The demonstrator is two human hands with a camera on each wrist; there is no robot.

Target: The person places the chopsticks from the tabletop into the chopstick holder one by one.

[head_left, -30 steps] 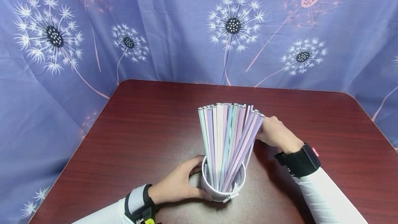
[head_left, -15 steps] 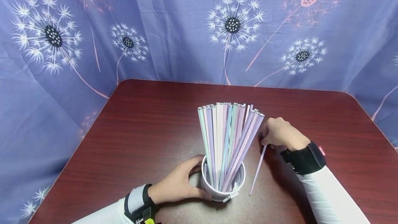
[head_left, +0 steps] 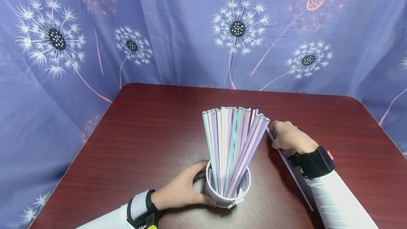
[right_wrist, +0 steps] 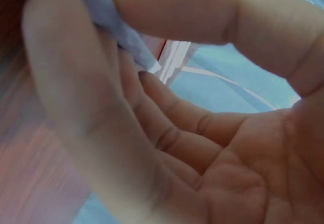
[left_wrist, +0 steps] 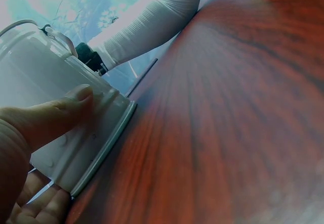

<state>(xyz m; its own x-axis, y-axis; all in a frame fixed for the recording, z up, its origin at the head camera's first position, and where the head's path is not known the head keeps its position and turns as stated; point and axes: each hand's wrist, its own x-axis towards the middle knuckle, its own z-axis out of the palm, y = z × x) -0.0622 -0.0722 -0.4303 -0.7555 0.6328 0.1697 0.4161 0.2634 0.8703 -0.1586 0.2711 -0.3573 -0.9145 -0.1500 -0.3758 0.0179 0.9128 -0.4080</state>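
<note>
My L hand (head_left: 181, 188) wraps the white cup (head_left: 227, 195) at table (head_left: 143, 133) near edge, 6 o'clock; thumb and fingers curled round its wall, firm hold. Cup packed w/ pastel strips (head_left: 233, 144), fanned upright. My R hand (head_left: 287, 137) sits at 3 o'clock of the bundle, pinching one lilac strip (head_left: 290, 170) near its top end. Strip is out of the cup, slanting back toward 5 o'clock past my wrist.

White sleeves (head_left: 337, 200), black wrist straps (head_left: 313, 163)
</note>
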